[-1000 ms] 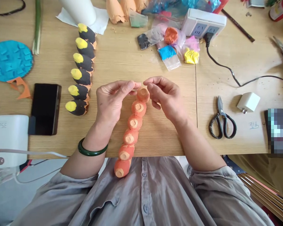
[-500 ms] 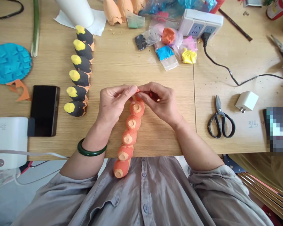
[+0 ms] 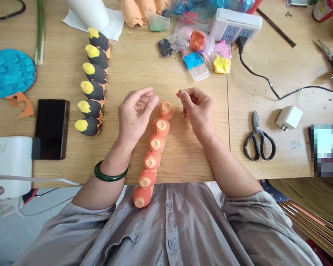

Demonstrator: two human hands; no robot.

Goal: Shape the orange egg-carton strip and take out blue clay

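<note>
An egg-carton strip (image 3: 154,143), its cups coated in orange clay with bare pale tips, lies in front of me and juts past the table's front edge. Left of its far end, my left hand (image 3: 135,114) is raised with fingers apart and holds nothing. On the other side, my right hand (image 3: 197,111) pinches a small bit of orange clay (image 3: 178,95) between thumb and forefinger. Neither hand touches the strip. A second carton strip (image 3: 96,90), black with yellow tips, stands to the left.
Bags of coloured clay (image 3: 197,41) lie at the back beside a white power strip (image 3: 235,27). Scissors (image 3: 257,136) and a white charger (image 3: 289,117) are on the right. A black phone (image 3: 52,129), a white power bank (image 3: 11,166) and a blue disc (image 3: 12,73) sit at left.
My hands have parted from above the strip's far end, the left moving left and the right moving right with the clay bit. The far cup now shows.
</note>
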